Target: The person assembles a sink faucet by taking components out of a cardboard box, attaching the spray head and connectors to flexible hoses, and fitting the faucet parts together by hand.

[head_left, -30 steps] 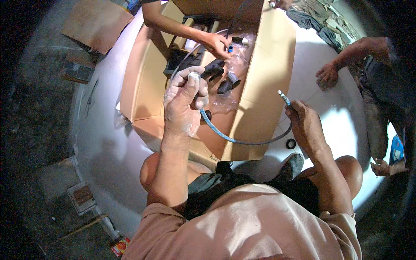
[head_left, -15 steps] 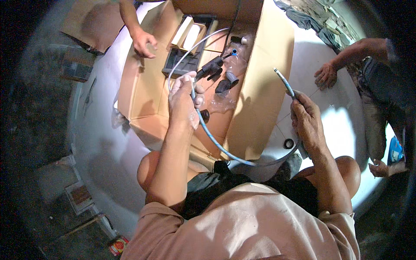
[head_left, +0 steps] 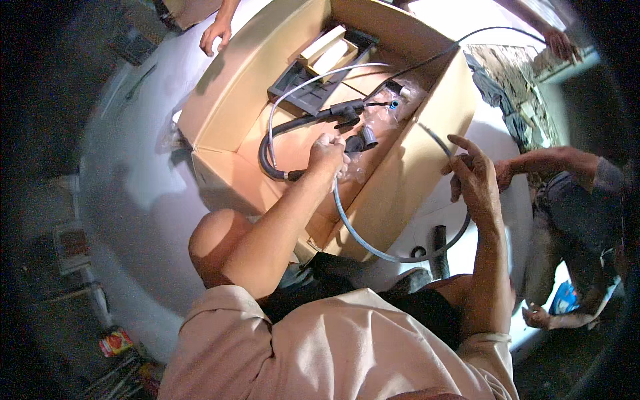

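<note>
A thin blue-grey hose (head_left: 373,251) hangs in a loop between my two hands, in front of the near side of an open cardboard box. My left hand (head_left: 329,160) is closed around one part of the hose, over the box. On the right, my right hand (head_left: 477,183) grips the hose close to its free end, which points up and left; the index finger is stretched out. Inside the box, a black tube with a handle-like fitting (head_left: 347,110) curves behind my left hand. A thin whitish hose (head_left: 303,88) arcs above it.
The cardboard box (head_left: 227,120) holds a dark tray (head_left: 300,93) and plastic wrap. Other people's hands are at the upper left (head_left: 217,33), upper right (head_left: 562,45) and beside my right hand (head_left: 510,170). A black tube (head_left: 440,247) and a ring (head_left: 418,253) lie near my knee.
My view has shifted. My left hand has lowered with the hose toward the box's near right. My right index finger has straightened. A dark cable now stretches toward the upper-right person's hand.
</note>
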Demonstrator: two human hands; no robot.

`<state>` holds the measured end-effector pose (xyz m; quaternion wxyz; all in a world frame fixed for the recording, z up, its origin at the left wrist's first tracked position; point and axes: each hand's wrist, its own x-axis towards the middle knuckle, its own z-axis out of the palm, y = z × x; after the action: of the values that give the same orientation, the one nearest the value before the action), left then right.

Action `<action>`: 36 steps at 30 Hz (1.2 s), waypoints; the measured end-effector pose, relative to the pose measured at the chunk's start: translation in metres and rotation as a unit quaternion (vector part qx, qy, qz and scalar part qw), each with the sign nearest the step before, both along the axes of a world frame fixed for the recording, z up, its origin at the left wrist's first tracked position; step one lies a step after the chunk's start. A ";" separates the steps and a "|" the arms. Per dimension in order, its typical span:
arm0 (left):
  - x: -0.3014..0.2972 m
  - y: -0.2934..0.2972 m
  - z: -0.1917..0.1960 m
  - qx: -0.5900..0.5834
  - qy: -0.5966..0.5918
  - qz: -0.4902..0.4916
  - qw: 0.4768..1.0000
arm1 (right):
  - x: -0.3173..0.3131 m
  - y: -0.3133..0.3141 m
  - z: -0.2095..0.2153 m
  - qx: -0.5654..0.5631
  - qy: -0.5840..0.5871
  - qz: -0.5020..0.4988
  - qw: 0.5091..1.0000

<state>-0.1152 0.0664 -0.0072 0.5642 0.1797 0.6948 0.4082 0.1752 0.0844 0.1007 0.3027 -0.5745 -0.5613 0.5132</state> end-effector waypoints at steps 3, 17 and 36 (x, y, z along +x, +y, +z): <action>0.000 -0.010 -0.008 -0.013 -0.011 -0.055 0.998 | -0.005 0.016 -0.001 -0.040 -0.057 0.032 0.997; -0.017 -0.006 -0.052 -0.075 0.131 -0.209 0.966 | -0.046 0.059 -0.033 0.181 -0.282 0.036 0.941; -0.016 -0.011 -0.090 -0.096 0.088 -0.189 0.973 | -0.052 0.052 -0.041 0.208 -0.252 -0.016 0.945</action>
<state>-0.1310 0.0550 -0.0972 0.5827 0.2880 0.7310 0.2076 0.1228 0.1366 0.0596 0.2720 -0.6183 -0.7044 0.2182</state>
